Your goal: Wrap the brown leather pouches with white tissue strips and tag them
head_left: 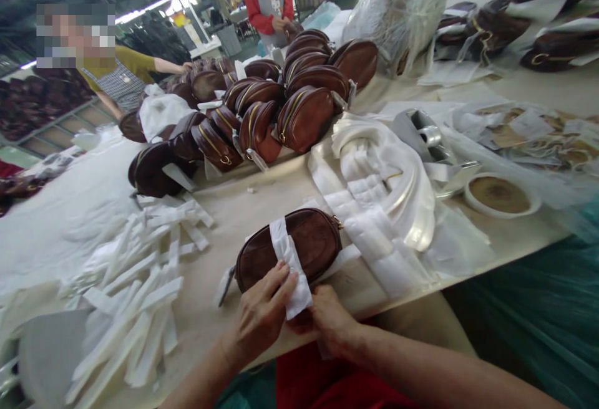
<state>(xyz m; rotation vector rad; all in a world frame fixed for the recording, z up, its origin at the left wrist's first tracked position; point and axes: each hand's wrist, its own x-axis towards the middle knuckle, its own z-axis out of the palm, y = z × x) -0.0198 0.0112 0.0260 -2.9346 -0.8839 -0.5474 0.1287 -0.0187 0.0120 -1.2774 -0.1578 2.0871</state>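
A dark brown oval leather bag [313, 240] lies on the table near its front edge, with a white strip [286, 248] running across its upper face and hanging off the near side. My left hand [262, 309] rests over the bag's near left part, its fingers closed on the strip against the leather. Close by the strip's loose end, my right hand [332, 318] is closed at the bag's near edge. Its fingertips are hidden, and a bit of white shows below it. A zip pull with a pale cover [226, 285] sticks out at the bag's left end.
Loose white strips [145, 278] lie piled on the left. Several brown bags [306, 119] stand heaped at the back. To the right are a coil of white plastic material [388, 178], a metal tape dispenser [423, 134] and a round dish [500, 194]. Two people stand across the table.
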